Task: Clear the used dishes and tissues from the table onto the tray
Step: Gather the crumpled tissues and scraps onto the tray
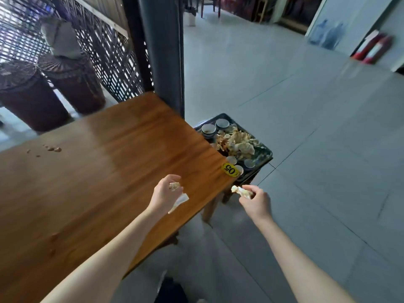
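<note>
My left hand (165, 194) hovers over the wooden table (98, 171) near its right end and grips crumpled tissues (178, 197), one strip hanging below the fingers. My right hand (254, 201) is just past the table's corner and pinches another crumpled tissue (239, 190). Beyond the table's end, lower down, a dark tray (265, 153) rests on a stool. It holds a heap of used tissues (236, 142) and several small cups (208, 129).
A yellow "05" tag (230, 169) sits at the table's corner. Crumbs (53, 149) lie on the far left of the tabletop. A dark pillar (161, 51) stands behind the table. Wicker stools (72, 84) stand at the back left. Tiled floor spreads to the right.
</note>
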A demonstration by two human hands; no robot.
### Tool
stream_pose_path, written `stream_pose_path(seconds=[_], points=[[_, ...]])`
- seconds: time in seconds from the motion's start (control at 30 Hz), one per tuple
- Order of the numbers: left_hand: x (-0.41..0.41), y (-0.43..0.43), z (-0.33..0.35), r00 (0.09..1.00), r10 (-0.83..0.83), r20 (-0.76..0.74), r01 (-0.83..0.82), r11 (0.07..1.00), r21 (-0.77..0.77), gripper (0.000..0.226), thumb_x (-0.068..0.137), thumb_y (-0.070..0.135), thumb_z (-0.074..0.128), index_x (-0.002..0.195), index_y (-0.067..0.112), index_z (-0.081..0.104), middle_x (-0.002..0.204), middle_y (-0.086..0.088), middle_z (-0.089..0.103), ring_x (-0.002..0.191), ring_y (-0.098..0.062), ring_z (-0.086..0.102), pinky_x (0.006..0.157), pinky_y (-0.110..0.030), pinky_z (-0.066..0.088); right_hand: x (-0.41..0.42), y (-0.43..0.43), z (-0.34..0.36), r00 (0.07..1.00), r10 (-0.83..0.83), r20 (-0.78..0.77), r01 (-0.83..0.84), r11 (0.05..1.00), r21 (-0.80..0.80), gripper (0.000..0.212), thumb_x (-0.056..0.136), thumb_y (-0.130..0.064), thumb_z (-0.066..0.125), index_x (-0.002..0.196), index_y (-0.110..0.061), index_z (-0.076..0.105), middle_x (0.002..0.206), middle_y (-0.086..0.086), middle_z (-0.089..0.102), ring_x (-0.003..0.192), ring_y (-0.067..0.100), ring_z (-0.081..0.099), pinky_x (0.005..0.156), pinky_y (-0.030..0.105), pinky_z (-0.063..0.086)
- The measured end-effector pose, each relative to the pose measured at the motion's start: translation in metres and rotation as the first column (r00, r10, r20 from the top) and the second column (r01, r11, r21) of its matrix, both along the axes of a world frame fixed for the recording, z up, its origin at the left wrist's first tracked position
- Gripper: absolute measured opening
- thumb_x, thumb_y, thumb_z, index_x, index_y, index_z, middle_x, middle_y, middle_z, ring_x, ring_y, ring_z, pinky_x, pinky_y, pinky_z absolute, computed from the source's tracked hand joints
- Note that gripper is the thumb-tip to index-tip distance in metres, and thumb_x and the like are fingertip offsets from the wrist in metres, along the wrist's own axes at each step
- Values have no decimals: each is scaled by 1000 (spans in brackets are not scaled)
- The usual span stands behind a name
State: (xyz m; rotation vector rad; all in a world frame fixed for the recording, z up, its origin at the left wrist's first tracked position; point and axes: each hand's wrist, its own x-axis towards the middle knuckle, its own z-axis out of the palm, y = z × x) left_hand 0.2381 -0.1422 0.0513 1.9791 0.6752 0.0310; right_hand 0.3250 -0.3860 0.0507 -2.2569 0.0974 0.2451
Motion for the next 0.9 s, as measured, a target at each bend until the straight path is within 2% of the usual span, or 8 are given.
stream_pose_path(seconds=[0.13, 0.2, 0.33, 0.47, 0.57, 0.63, 0.73, 0.9], points=[[54, -12, -9, 999, -34, -7, 34, 999, -3, 26, 90, 17, 63, 115, 23, 57, 115, -5, 59, 97, -14, 58, 62, -8, 40, 45, -14, -7, 999, -26, -18, 26, 1000, -16, 35, 71, -1, 67, 105, -9, 71, 94, 11, 71, 79, 21, 58, 71, 20, 40], [83, -16, -15, 999, -49, -11, 49, 999, -5, 26, 90, 17, 63, 114, 22, 57, 116, -5, 59, 97, -14, 59, 65, -9, 41, 69, -19, -11, 998, -50, -30, 50, 999, -6, 35, 71, 0, 67, 104, -8, 71, 93, 11, 71, 81, 23, 61, 72, 21, 41], [151, -20, -27, 997, -71, -1, 71, 997, -11, 24, 90, 17, 63, 113, 21, 59, 114, -3, 59, 93, -10, 58, 59, -6, 42, 125, -29, -17, 997, -61, -37, 60, 998, -7, 35, 72, 0, 66, 106, -8, 70, 91, 8, 70, 79, 18, 59, 72, 19, 40], [227, -21, -30, 994, -104, 17, 104, 995, 1, 25, 89, 14, 63, 114, 16, 60, 112, -6, 61, 95, -12, 58, 69, -8, 41, 192, -38, -17, 994, -106, -35, 105, 994, -40, 35, 72, -2, 67, 105, -9, 71, 84, 3, 66, 74, 16, 58, 69, 18, 38], [280, -16, -29, 994, -101, 28, 101, 995, 0, 24, 88, 13, 64, 112, 15, 61, 111, -6, 62, 100, -16, 58, 82, -21, 43, 250, -39, -16, 992, -128, -10, 127, 991, -51, 34, 72, -3, 69, 105, -9, 71, 90, 8, 69, 76, 17, 58, 70, 18, 39], [310, -11, -29, 995, -97, 30, 96, 995, 6, 24, 88, 14, 64, 112, 15, 62, 110, -4, 63, 99, -15, 57, 82, -22, 42, 282, -35, -16, 991, -137, 5, 137, 989, -52, 34, 72, -4, 70, 105, -9, 71, 92, 9, 70, 78, 16, 58, 68, 17, 39], [339, -4, -33, 997, -81, 20, 81, 997, 18, 26, 88, 15, 64, 114, 15, 62, 110, -2, 63, 98, -12, 56, 83, -21, 41, 311, -22, -23, 993, -116, -24, 115, 992, -55, 34, 73, -5, 71, 106, -10, 71, 87, 3, 65, 77, 14, 57, 56, 7, 35], [371, 4, -47, 999, -29, -30, 28, 1000, -6, 28, 88, 15, 65, 115, 14, 61, 111, -4, 62, 104, -17, 56, 92, -29, 46, 350, 0, -42, 997, -14, -77, 10, 998, -56, 36, 73, -6, 69, 109, -11, 69, 97, 5, 68, 82, 12, 57, 62, 9, 37]])
